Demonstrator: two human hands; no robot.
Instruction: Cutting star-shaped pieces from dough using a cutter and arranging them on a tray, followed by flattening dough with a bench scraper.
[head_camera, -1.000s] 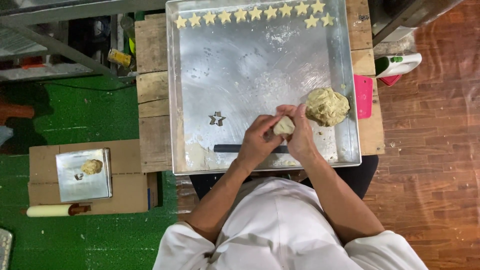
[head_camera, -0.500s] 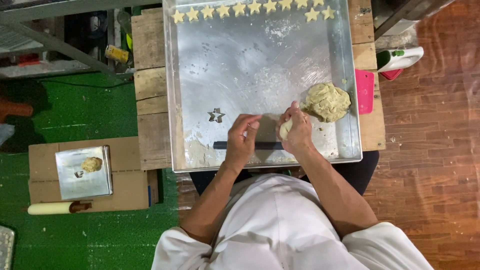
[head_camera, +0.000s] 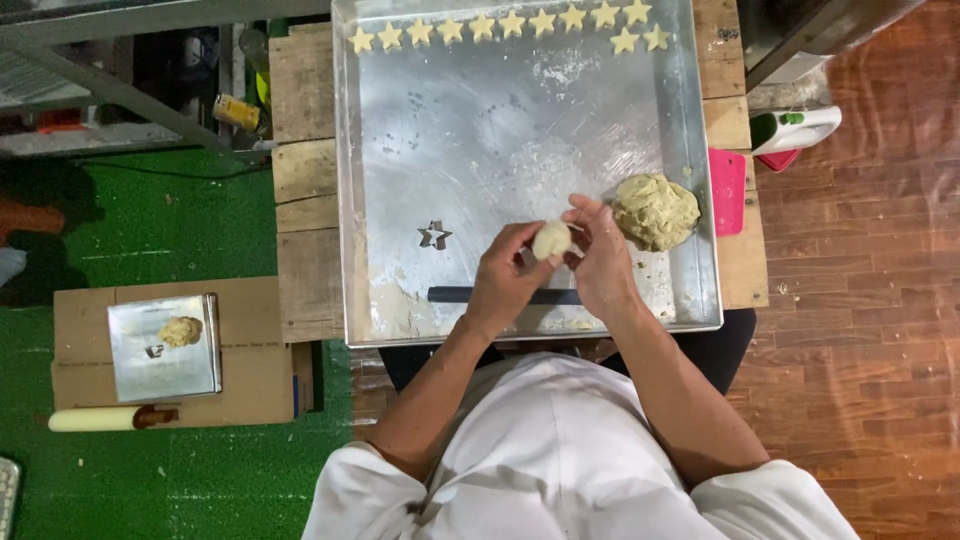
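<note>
Over the near part of a large metal tray (head_camera: 400, 130), my left hand (head_camera: 508, 276) and my right hand (head_camera: 602, 262) together hold a small pale ball of dough (head_camera: 551, 240) between their fingers. A big lump of dough (head_camera: 655, 210) lies on the tray just right of my right hand. A star-shaped metal cutter (head_camera: 434, 236) rests on the tray left of my left hand. A dark flat bar (head_camera: 455, 295) lies under my hands near the tray's front rim. Several cut dough stars (head_camera: 500, 27) line the far edge.
The tray rests on a wooden pallet table (head_camera: 305, 200). A pink scraper (head_camera: 728, 190) lies at its right side. On green flooring to the left, a cardboard box (head_camera: 250, 380) bears a small metal tray with dough (head_camera: 165, 345); a rolling pin (head_camera: 95, 419) lies beside it.
My left hand had moved away from the dough piece half a second ago; it has come back, and both hands hold the small ball again, slightly farther over the tray.
</note>
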